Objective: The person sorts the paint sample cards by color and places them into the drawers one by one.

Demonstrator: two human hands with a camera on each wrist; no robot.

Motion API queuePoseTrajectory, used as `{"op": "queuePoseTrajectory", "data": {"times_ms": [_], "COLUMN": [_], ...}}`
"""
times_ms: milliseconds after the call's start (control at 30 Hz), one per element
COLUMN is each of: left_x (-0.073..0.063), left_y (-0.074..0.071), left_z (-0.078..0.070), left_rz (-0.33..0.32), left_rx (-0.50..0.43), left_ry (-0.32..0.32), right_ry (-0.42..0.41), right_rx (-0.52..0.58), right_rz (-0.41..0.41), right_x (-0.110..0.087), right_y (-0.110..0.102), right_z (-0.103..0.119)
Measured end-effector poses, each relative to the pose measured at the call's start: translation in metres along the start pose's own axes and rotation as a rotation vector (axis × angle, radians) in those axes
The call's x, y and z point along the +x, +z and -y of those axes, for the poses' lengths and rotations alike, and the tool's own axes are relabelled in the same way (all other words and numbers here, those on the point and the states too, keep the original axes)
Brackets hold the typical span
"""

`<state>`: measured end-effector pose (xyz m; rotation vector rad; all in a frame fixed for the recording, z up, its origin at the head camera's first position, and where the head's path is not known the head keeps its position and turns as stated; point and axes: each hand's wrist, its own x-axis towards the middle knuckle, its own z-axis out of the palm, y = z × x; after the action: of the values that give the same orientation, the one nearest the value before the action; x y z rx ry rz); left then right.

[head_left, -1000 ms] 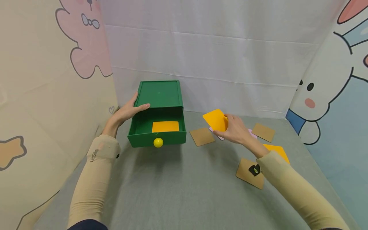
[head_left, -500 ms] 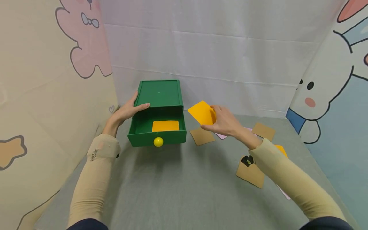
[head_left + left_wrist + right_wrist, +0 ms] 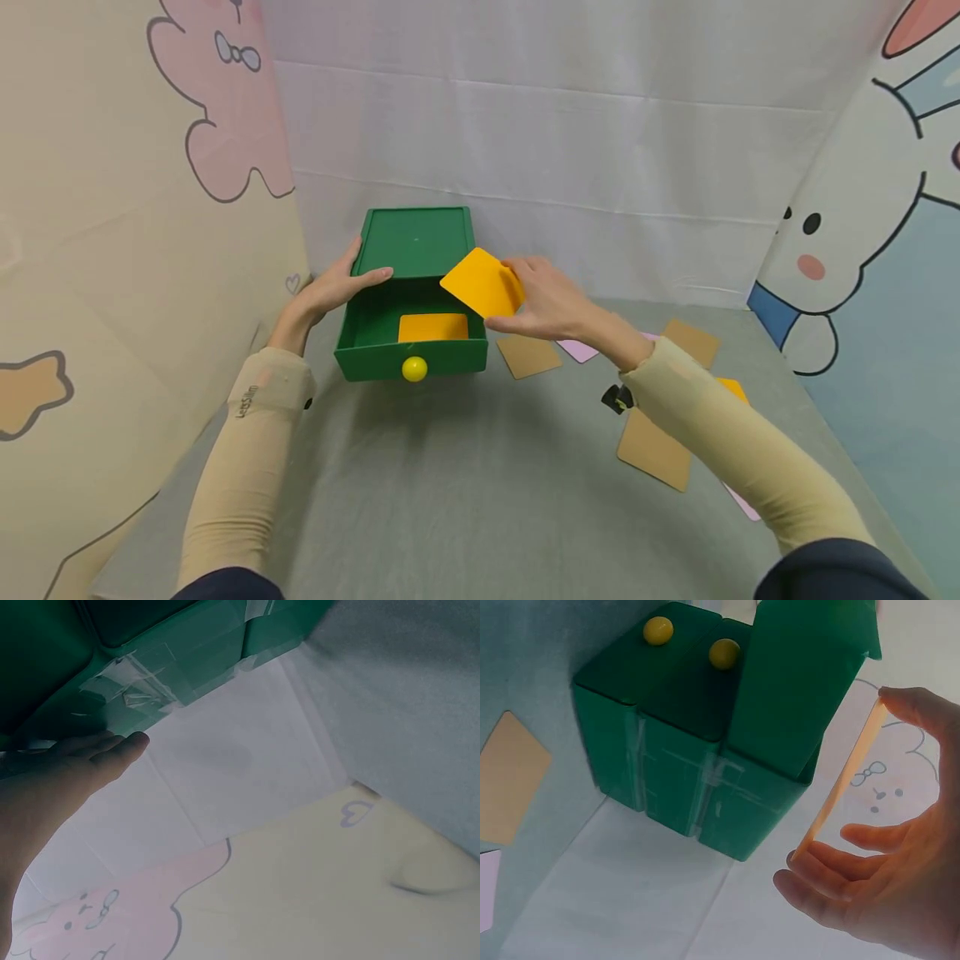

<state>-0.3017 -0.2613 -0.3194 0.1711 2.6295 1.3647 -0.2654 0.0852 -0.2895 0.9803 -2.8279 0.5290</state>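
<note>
A green drawer cabinet [image 3: 420,242] stands at the back left, its top drawer [image 3: 360,354] pulled out by a yellow knob [image 3: 414,369]. Inside that drawer lies a yellow square card [image 3: 432,327]. My left hand [image 3: 335,286] rests against the cabinet's upper left side, fingers fairly straight, thumb along the front edge of its top. At the drawer's right side, my right hand [image 3: 542,298] pinches another yellow square card [image 3: 482,282] between thumb and fingers at opposite edges. This card is seen nearly edge-on in the right wrist view, beside the drawer.
Brown cards [image 3: 528,357] and pink cards [image 3: 577,350] lie on the grey table to the right, with another yellow card [image 3: 733,388] partly behind the right sleeve. Two lower drawers, each with a yellow knob [image 3: 724,654], show under the pulled-out one. White cloth [image 3: 585,167] hangs behind.
My right hand has carried the yellow card leftward and slightly up, from over the table cards to the open drawer's right side. The left hand and cabinet have stayed in place.
</note>
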Motion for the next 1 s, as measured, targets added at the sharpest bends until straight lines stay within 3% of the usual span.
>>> {"op": "queuePoseTrajectory", "data": {"times_ms": [367,733,1000], "left_x": [-0.002,-0.002,-0.002], "left_y": [-0.001,-0.001,-0.001], "left_z": [-0.001,0.001,0.002], "left_rz": [-0.012,-0.017,-0.019], "left_rx": [0.009,0.005,0.017], "left_ry": [0.003,0.000,-0.012], "right_ry": [-0.090,-0.186,-0.198], "right_rx": [-0.032,-0.037,-0.045], "right_rz": [0.064,0.132,0.151], "right_x": [0.020,0.027,0.029], "right_y": [-0.004,0.004,0.007], "right_z": [0.025,0.031,0.035]}}
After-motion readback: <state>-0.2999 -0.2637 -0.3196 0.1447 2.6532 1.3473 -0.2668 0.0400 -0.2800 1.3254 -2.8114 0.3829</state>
